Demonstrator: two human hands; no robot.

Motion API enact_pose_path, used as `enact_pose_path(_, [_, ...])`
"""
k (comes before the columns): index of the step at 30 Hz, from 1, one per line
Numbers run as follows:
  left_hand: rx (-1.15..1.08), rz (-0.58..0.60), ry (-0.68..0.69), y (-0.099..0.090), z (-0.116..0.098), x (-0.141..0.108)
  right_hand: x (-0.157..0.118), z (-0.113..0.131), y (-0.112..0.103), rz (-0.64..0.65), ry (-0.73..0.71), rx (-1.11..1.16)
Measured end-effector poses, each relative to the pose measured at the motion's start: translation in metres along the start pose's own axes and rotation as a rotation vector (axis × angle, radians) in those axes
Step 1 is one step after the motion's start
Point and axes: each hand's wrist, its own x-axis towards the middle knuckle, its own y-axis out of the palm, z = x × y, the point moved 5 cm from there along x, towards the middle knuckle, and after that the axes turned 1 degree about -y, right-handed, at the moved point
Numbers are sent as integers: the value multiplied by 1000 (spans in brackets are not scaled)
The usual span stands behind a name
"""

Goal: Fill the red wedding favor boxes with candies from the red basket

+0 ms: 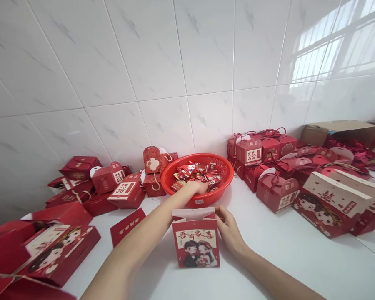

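Observation:
My left hand (200, 187) reaches into a red plastic basket (187, 201), among wrapped candies (213, 178). Its fingertips are hidden there, so I cannot tell whether they grip anything. In front of the basket stands a red and cream gift box (196, 243), upright with its top open, showing a cartoon bridal couple. My right hand (229, 228) is at the box's right side, its fingers curled close to the upper edge. A small brownish thing shows between its thumb and fingers, too little of it visible to name.
A flat red card (127, 226) lies under my left forearm. Red gift boxes (128, 191) are piled on the left, with larger ones (64, 250) nearer. More boxes (276, 192) crowd the right, before a cardboard carton (340, 129). A tiled wall (156, 62) bounds the white table's back.

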Motion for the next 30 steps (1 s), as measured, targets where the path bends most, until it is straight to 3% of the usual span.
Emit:
enact_pose_path(3, [212, 56, -150, 3, -2, -7, 0, 0, 0, 4, -5, -15])
enact_pose_path(10, [328, 179, -94, 8, -11, -17, 1, -4, 0, 19, -14, -61])
enact_pose_path(19, [157, 168, -61, 5, 10, -20, 2, -8, 0, 34, -32, -84])
enact_pose_path(22, [38, 104, 10, 3, 13, -19, 4, -5, -2, 20, -54, -110])
enact_pose_path(25, [-108, -38, 48, -4, 12, -21, 7, 6, -7, -23, -113, -172])
enact_pose_path(30, [-283, -185, 27, -4, 10, -29, 9, 33, -22, -180, -362, -371])
